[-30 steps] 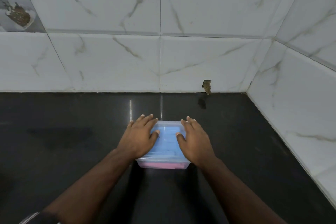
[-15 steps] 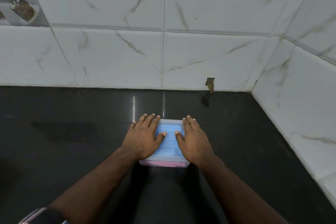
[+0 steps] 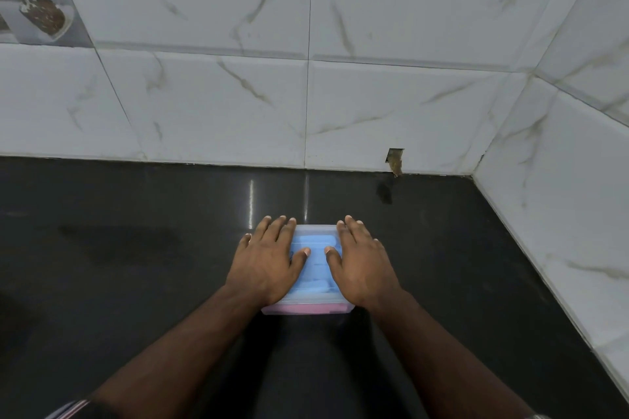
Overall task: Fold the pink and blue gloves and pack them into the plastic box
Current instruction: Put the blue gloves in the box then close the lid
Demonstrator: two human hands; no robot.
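Note:
A clear plastic box (image 3: 308, 303) with its lid on stands on the black counter (image 3: 136, 265). Through the lid I see the blue glove (image 3: 315, 264); the pink glove (image 3: 299, 309) shows through the near wall beneath it. My left hand (image 3: 269, 258) lies flat on the left half of the lid, fingers straight. My right hand (image 3: 360, 262) lies flat on the right half, fingers straight too. Both thumbs point inward over the lid's middle, a little apart.
White marble-look tiled walls (image 3: 374, 105) close the counter at the back and on the right, meeting in a corner at the back right. A small chipped hole (image 3: 394, 160) sits at the foot of the back wall.
My two hands have slid closer together on the lid, so less of it shows between them. The box has stayed in place.

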